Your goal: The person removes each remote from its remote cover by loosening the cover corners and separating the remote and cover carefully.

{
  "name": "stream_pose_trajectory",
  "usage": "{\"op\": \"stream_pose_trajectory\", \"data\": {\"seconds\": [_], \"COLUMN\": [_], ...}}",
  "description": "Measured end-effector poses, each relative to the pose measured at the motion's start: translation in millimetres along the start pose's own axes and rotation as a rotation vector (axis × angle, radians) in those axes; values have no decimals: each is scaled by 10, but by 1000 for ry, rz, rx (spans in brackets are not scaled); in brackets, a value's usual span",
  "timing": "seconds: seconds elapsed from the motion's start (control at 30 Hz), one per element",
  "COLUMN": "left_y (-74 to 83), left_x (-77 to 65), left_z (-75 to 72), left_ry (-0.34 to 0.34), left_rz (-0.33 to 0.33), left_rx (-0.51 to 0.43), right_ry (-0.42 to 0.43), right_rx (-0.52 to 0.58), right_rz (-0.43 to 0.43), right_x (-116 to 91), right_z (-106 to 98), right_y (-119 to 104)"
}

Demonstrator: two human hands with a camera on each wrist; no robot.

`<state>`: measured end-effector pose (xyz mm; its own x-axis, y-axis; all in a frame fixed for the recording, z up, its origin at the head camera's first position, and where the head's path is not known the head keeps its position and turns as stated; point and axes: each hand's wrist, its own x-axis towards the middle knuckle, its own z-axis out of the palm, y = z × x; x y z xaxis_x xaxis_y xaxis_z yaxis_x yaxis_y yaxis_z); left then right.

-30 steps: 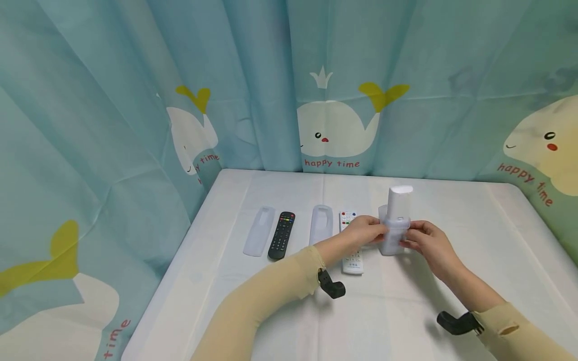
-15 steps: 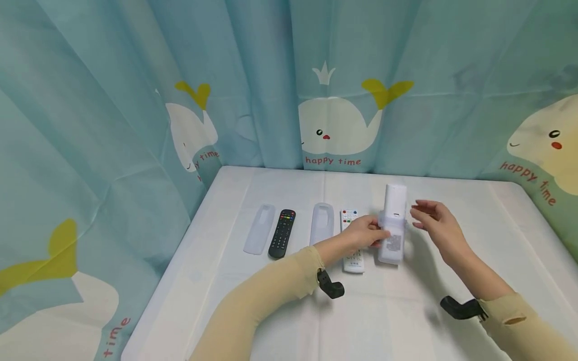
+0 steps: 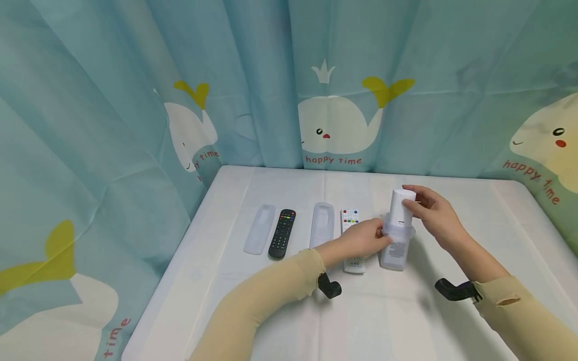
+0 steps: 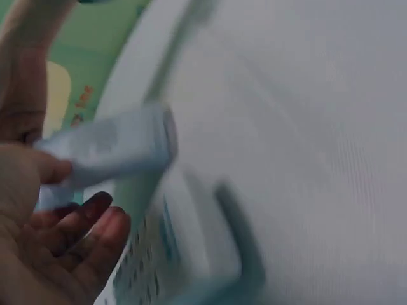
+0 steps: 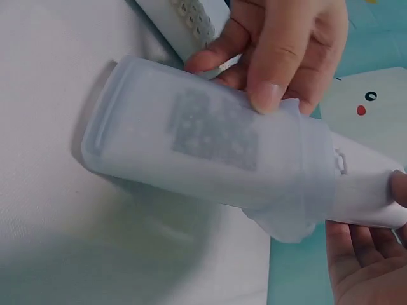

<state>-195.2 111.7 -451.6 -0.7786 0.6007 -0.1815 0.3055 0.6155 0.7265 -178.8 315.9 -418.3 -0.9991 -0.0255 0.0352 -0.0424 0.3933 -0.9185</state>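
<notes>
A white remote control [image 3: 401, 209] stands tilted, back side towards me, its lower part inside a translucent cover [image 3: 394, 254]. My left hand [image 3: 363, 237] pinches the cover's left side near its rolled-back rim [image 5: 318, 171]. Up at the bare end, my right hand [image 3: 434, 214] grips the remote between thumb and fingers. A printed label shows through the cover in the right wrist view. The left wrist view is blurred; the covered remote [image 4: 108, 145] lies against the left thumb there.
Left of the hands lie a second white remote [image 3: 354, 265], partly under the left hand, a flat translucent cover [image 3: 322, 223], a black remote [image 3: 282, 234] and another translucent cover [image 3: 259, 229]. A curtain [image 3: 253, 125] hangs behind the white table [image 3: 361, 321].
The covered remote tilted, showing its labelled back. My right hand let go of the cover's right side, moved up and took hold of the remote's bare end. My left hand kept its hold.
</notes>
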Motion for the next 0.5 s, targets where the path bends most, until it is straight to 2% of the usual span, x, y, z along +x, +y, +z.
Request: {"op": "stream_pose_trajectory", "data": {"seconds": [0.07, 0.1, 0.2, 0.37, 0.5], "left_y": [-2, 0, 15, 32, 17], "left_x": [-9, -9, -4, 15, 19], "left_z": [-36, -50, -84, -124, -136], "left_ry": [14, 19, 57, 167, 234], "left_rz": [45, 63, 91, 149, 260], "left_rx": [250, 347, 550, 743, 858], "right_ry": [-5, -9, -16, -7, 8], "right_rx": [-11, -15, -25, -25, -9], "right_rz": [-15, -19, -19, -2, 2], "right_x": [3, 6, 20, 22, 4], "right_z": [6, 8, 9, 11, 16], "right_y": [-1, -2, 5, 10, 9]}}
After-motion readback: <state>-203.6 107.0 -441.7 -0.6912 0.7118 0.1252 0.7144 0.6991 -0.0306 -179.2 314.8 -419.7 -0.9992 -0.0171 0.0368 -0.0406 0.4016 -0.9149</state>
